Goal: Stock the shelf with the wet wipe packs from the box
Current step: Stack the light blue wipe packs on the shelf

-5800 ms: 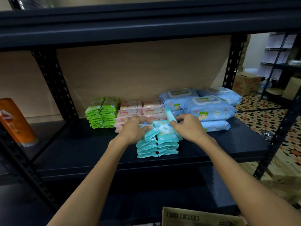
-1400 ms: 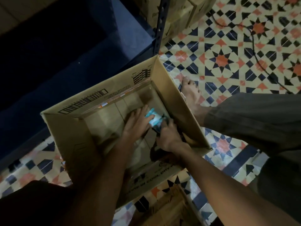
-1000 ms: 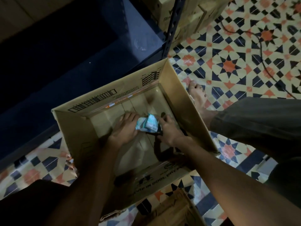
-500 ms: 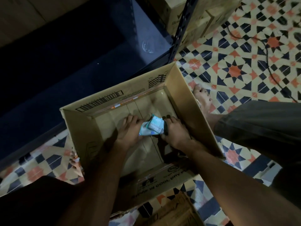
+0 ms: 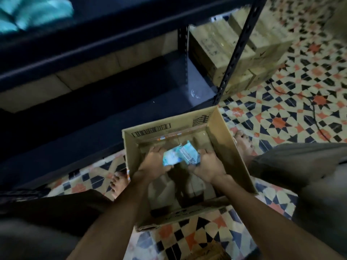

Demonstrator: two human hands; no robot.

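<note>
A small bunch of teal wet wipe packs [image 5: 180,153] is held inside the open cardboard box [image 5: 225,147] on the floor. My left hand [image 5: 155,162] grips the bunch from the left and my right hand [image 5: 206,164] grips it from the right. The packs sit above the box's bare bottom. At the top left, blurred teal packs [image 5: 32,12] lie on the dark metal shelf [image 5: 112,40].
The shelf's perforated black upright [image 5: 236,51] stands just behind the box. Closed cardboard cartons [image 5: 225,47] sit behind that post. My bare feet [image 5: 244,145] flank the box on the patterned tile floor [image 5: 281,113]. A black cable [image 5: 315,119] runs across the tiles at right.
Both hands have lifted the teal packs a little higher in the box. My view has tilted up, bringing the shelf's edge and its teal packs into sight.
</note>
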